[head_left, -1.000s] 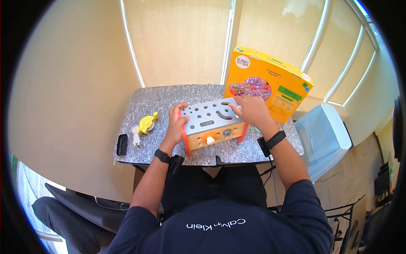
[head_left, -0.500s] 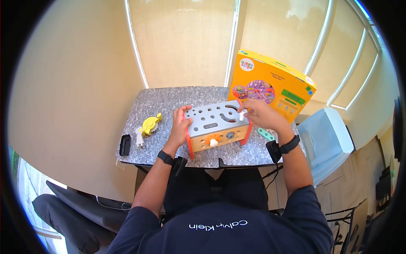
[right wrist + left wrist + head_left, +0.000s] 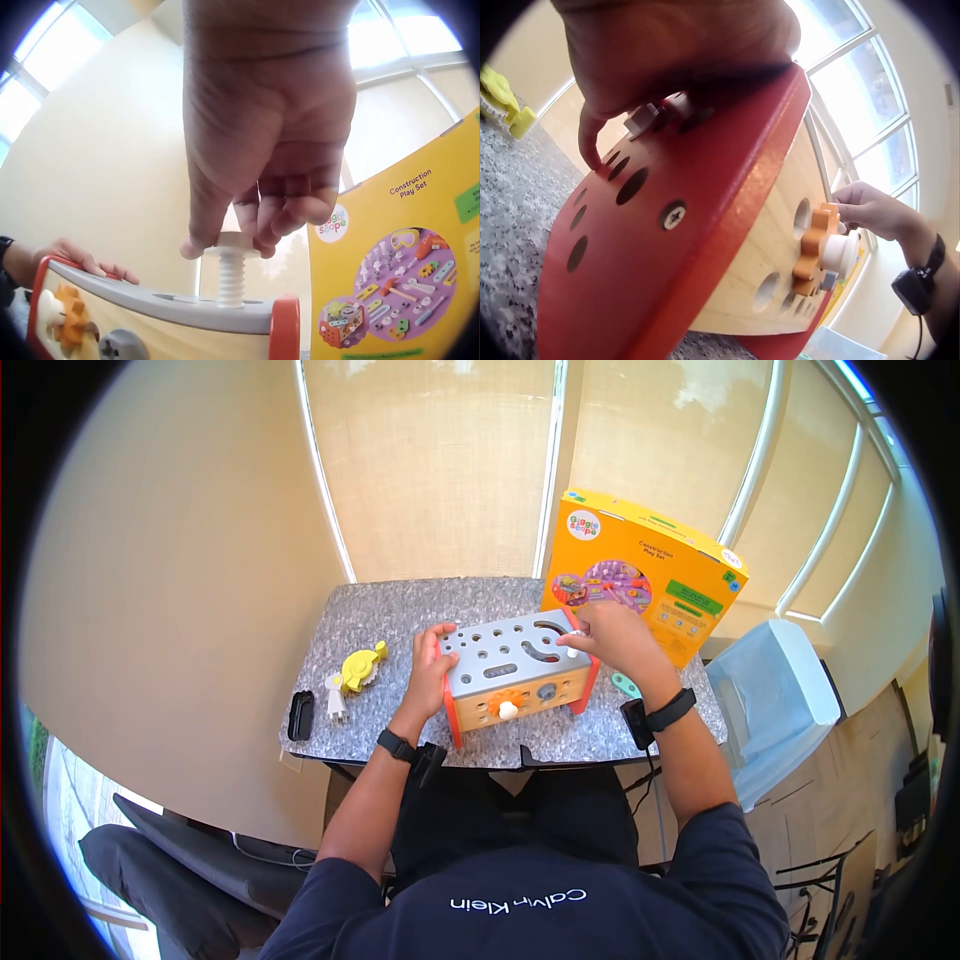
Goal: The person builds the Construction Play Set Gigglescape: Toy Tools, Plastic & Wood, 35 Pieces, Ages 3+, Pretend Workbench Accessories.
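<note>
A toy workbench with a grey holed top, wooden front and red ends stands on the table. My left hand grips its left end, thumb on the top and fingers over the red panel. At the right end, my right hand pinches the head of a white toy bolt between thumb and fingers. The bolt stands upright, its threaded lower end at an opening in the grey top. On the front sit an orange gear with a white bolt head and a grey bolt head.
A yellow play set box stands behind the workbench on the right. Beside the right wrist lies a teal holed strip. Yellow and white toy pieces and a black case lie at left. A pale blue bin stands right of the table.
My right hand came off the workbench's top right with the white bolt showing tilted in its fingers, then brought it upright onto the top. My left hand keeps its grip on the left end.
</note>
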`<state>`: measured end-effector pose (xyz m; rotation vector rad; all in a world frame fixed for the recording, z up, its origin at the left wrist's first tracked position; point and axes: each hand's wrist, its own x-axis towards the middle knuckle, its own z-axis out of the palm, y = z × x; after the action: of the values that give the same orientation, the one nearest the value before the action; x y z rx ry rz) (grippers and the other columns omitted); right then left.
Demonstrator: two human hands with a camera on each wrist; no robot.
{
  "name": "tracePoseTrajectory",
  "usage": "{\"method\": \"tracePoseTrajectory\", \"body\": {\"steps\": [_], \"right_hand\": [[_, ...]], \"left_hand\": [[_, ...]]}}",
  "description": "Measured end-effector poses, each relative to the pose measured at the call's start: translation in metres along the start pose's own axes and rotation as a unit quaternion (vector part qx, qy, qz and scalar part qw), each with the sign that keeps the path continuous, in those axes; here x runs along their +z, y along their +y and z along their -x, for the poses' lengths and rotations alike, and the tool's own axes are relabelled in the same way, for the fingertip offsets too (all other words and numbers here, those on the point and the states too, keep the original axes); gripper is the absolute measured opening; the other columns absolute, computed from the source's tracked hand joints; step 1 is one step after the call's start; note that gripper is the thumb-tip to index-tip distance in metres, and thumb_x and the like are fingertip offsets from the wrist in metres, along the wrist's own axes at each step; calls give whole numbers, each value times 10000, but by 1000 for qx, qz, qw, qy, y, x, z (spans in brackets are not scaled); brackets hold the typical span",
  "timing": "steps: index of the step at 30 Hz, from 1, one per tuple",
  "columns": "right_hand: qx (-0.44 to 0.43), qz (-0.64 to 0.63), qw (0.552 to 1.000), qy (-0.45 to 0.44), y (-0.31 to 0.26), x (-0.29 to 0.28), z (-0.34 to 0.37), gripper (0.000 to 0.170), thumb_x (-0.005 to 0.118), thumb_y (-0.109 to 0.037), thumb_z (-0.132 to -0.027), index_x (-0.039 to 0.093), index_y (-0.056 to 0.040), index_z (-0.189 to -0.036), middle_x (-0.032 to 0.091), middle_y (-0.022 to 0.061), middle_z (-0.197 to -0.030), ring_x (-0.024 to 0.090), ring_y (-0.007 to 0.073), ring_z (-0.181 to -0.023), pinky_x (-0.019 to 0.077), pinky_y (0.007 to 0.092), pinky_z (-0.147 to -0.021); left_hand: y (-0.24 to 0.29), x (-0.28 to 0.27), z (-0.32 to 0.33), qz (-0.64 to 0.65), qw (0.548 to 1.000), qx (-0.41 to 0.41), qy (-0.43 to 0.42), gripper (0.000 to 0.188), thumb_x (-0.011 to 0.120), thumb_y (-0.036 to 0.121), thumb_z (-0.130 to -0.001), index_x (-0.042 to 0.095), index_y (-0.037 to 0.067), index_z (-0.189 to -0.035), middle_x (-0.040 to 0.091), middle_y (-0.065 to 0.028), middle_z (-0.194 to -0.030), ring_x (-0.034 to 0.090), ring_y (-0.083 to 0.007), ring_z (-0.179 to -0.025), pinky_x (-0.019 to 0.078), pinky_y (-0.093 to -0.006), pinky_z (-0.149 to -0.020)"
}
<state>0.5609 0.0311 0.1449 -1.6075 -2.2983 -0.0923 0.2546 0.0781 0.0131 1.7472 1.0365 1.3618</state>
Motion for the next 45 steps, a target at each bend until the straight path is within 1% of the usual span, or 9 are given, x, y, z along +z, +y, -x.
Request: {"method": "tracePoseTrajectory", "body": {"steps": [2, 8, 11, 13, 17, 25, 35, 43, 45], "right_hand": [[-1, 28, 1000, 4, -1, 5, 0, 415, 812, -372, -832, 659, 9, -893, 670, 170, -855, 656, 358, -796, 516, 452, -703], [-111, 45, 975, 186, 10, 32, -10, 380, 727, -309, -865, 622, -74, -1145, 626, 155, -1135, 623, 335, -1103, 524, 468, -838], [-112, 20, 980, 162, 13, 47, -15, 359, 675, -231, -886, 597, -82, -1204, 606, 172, -1186, 572, 360, -1181, 469, 503, -961], [-121, -85, 983, 108, 15, 55, -15, 323, 617, -169, -917, 586, -75, -1225, 616, 168, -1222, 570, 370, -1195, 421, 532, -1026], [-118, -112, 985, 57, 13, 58, -12, 329, 533, -73, -922, 571, -47, -1248, 596, 186, -1311, 530, 402, -1259, 391, 504, -1100], [-116, -263, 956, 67, 9, 51, 11, 591, 439, -51, -894, 434, -36, -1485, 487, 210, -1508, 402, 398, -1445, 286, 489, -1222], [-99, -247, 963, 48, 8, 37, 31, 605, 432, 6, -887, 402, -18, -1491, 437, 238, -1545, 387, 397, -1467, 287, 453, -1233], [-157, -196, 968, -2, 20, 23, 27, 376, 541, 85, -869, 625, -25, -1218, 648, 197, -1272, 593, 397, -1236, 482, 448, -1049], [-113, -182, 977, -10, 19, 22, 24, 323, 596, 38, -878, 642, -17, -1192, 661, 192, -1238, 606, 391, -1215, 496, 443, -1024]], "left_hand": [[2, 0, 1, -5, 1000, -8, 1, 462, 559, 122, -884, 545, 46, -1340, 453, -147, -1310, 420, -296, -1320, 297, -391, -1176], [-8, 1, -1, 14, 1000, 10, 10, 477, 549, 118, -860, 553, 40, -1331, 462, -147, -1300, 416, -303, -1318, 295, -407, -1178], [-5, 0, -1, -16, 1000, 18, 10, 479, 541, 109, -845, 565, 51, -1319, 463, -146, -1300, 419, -301, -1304, 301, -408, -1169], [-2, 0, 1, -4, 1000, 10, 5, 471, 540, 110, -839, 581, 70, -1307, 464, -144, -1299, 417, -299, -1304, 304, -408, -1164], [-1, 0, 1, 8, 1000, 3, 0, 451, 531, 119, -831, 607, 83, -1274, 466, -137, -1286, 418, -297, -1294, 308, -400, -1157], [-9, 2, -1, 13, 1000, 8, 6, 444, 533, 124, -830, 613, 81, -1264, 467, -135, -1277, 427, -294, -1278, 319, -397, -1145], [-18, 4, -1, 40, 999, 3, 8, 453, 536, 118, -839, 592, 59, -1285, 456, -143, -1289, 428, -296, -1301, 320, -405, -1156], [-18, 3, 0, 50, 999, -4, 4, 456, 523, 107, -850, 582, 43, -1298, 434, -148, -1312, 432, -287, -1308, 332, -399, -1154], [-21, 2, -1, 60, 998, -3, 2, 464, 520, 110, -851, 576, 40, -1306, 430, -148, -1320, 432, -289, -1311, 332, -398, -1156]]}}
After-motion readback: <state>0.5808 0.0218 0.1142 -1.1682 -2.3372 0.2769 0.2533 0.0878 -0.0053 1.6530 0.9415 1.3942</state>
